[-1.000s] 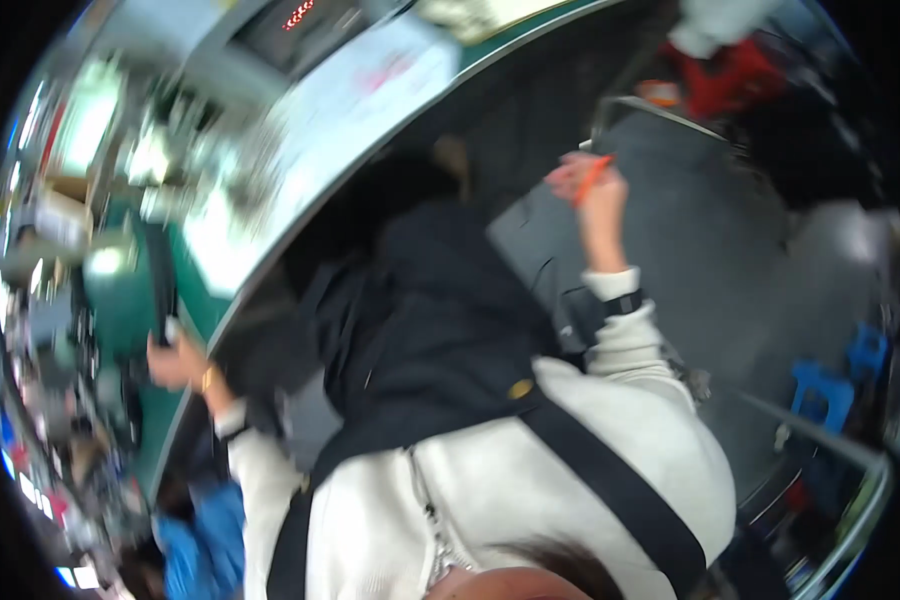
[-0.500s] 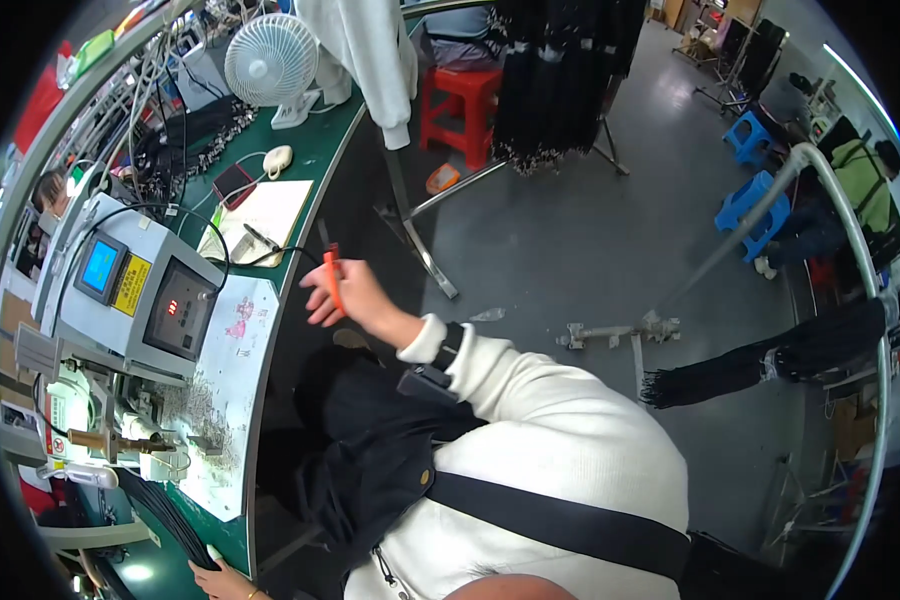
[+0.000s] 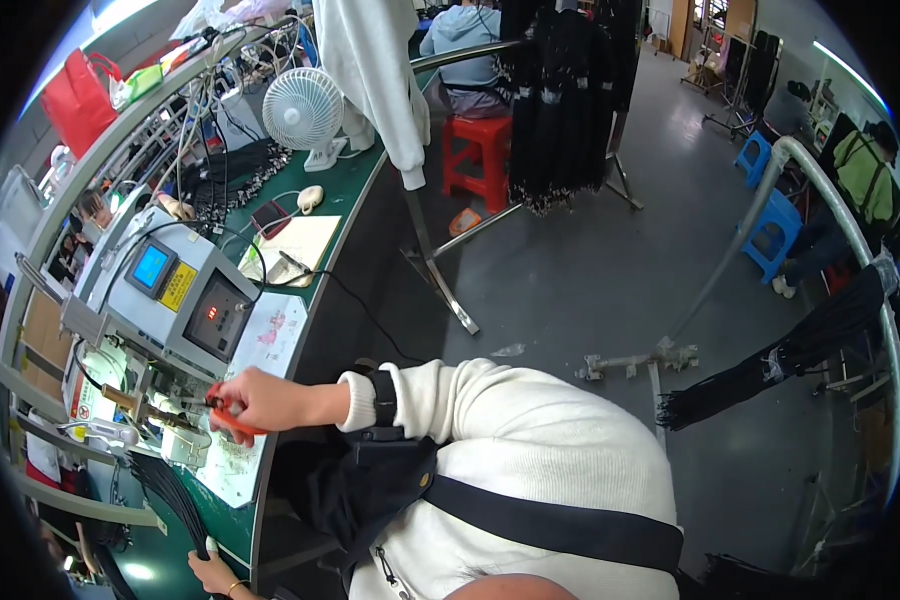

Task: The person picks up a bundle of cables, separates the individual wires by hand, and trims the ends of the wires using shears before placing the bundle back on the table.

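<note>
My right hand (image 3: 255, 400) is closed around an orange-handled hand tool (image 3: 238, 424) whose exact kind is hard to make out. Its dark tip reaches the small metal fixture on the bench machine. At the lower left, my left hand (image 3: 213, 574) grips a bundle of thin black cables (image 3: 170, 488), which runs up toward the fixture. The grey bench machine (image 3: 192, 280) has a blue screen and a red digit display. Brass and metal parts (image 3: 135, 405) stick out below it, beside a grey-white plate (image 3: 232, 470) strewn with dark bits.
A white fan (image 3: 303, 110), a notepad (image 3: 295, 250) with a pen, and a phone (image 3: 270, 218) lie along the green bench. Black cable bundles hang on a rack (image 3: 562, 110). A metal rail (image 3: 840, 190) curves at the right. Other people sit on stools farther off.
My right hand has swung from beside the bench edge, left and down to the machine's fixture, carrying the orange-handled tool. My left hand still holds the cables. The whole view has shifted slightly.
</note>
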`<act>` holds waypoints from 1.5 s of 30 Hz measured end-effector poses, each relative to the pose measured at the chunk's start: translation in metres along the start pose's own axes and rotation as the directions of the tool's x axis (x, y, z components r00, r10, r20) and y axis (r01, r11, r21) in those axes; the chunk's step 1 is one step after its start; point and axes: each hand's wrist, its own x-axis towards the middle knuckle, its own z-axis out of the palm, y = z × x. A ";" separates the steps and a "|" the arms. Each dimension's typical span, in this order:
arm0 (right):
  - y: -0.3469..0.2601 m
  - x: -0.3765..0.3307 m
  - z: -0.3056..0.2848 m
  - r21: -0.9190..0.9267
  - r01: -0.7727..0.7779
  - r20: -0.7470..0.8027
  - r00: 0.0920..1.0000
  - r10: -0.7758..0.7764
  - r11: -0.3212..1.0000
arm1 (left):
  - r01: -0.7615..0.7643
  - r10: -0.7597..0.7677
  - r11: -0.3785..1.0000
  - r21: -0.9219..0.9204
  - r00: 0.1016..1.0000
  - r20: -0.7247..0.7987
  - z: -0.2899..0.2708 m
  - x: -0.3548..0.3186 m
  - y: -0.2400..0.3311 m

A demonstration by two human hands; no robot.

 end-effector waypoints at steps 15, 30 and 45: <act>-0.030 -0.016 0.009 -0.139 0.023 0.205 0.979 0.006 0.990 | 0.037 -0.049 0.964 -0.264 0.998 -0.039 0.022 0.016 -0.036; -0.031 -0.032 0.001 -0.128 0.007 0.152 0.988 0.013 0.992 | 0.160 -0.204 0.494 -0.855 0.977 0.065 0.015 0.016 -0.034; 0.053 -0.009 0.097 -0.237 -0.352 0.617 0.666 0.420 0.905 | -0.026 -0.097 0.865 -0.501 0.971 -0.218 -0.019 -0.045 -0.018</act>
